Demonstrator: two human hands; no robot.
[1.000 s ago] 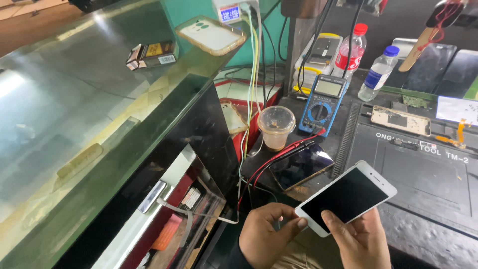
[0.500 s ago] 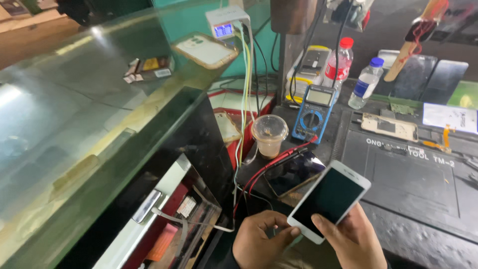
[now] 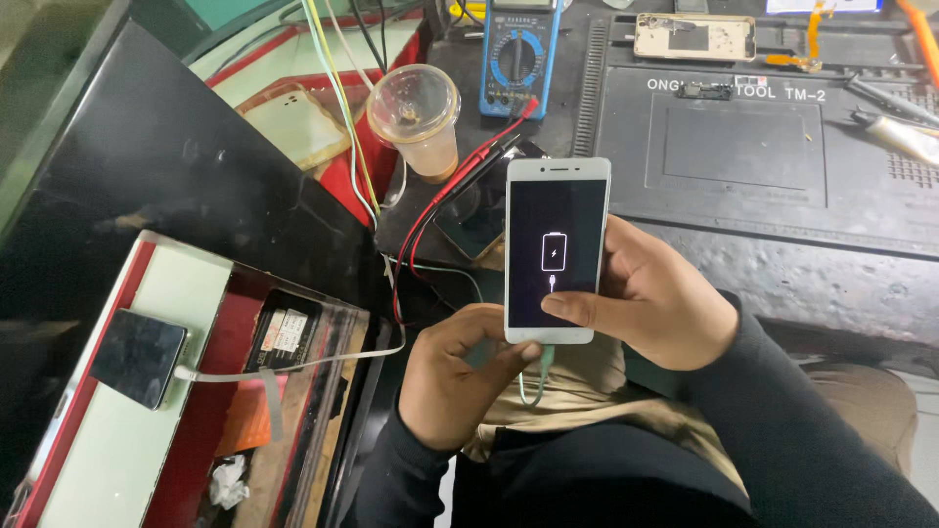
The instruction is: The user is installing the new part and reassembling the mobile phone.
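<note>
Nearest to us, we note the person's dark sleeves and both hands raised over the lap. The right hand [image 3: 660, 303] is wrapped around a white phone [image 3: 555, 249], held upright, with the thumb lying across the lower part of the screen. The screen is dark and shows a battery symbol with a lightning mark. The left hand [image 3: 455, 376] is pinched at the bottom edge of the phone, where a pale cable [image 3: 533, 376] enters the phone's underside; we cannot tell whether the fingers grip the plug itself or only the edge of the phone.

To the left, lower down, we record an open drawer [image 3: 196, 391] with a red lining. On its pale ledge lies a small dark square device [image 3: 137, 357], with a white cord [image 3: 293, 367] running from it across the drawer.

Beyond the phone, on the tabletop [image 3: 782, 264], a second phone [image 3: 474, 220] lies flat, partly hidden behind the held one. Red and black probe leads [image 3: 460, 181] cross it. Just beside them stands a clear plastic cup [image 3: 416, 112]. Farther back we see a blue meter [image 3: 518, 54] and a dark grey work mat [image 3: 743, 147]. At the far edge lies a phone back panel [image 3: 694, 37].
</note>
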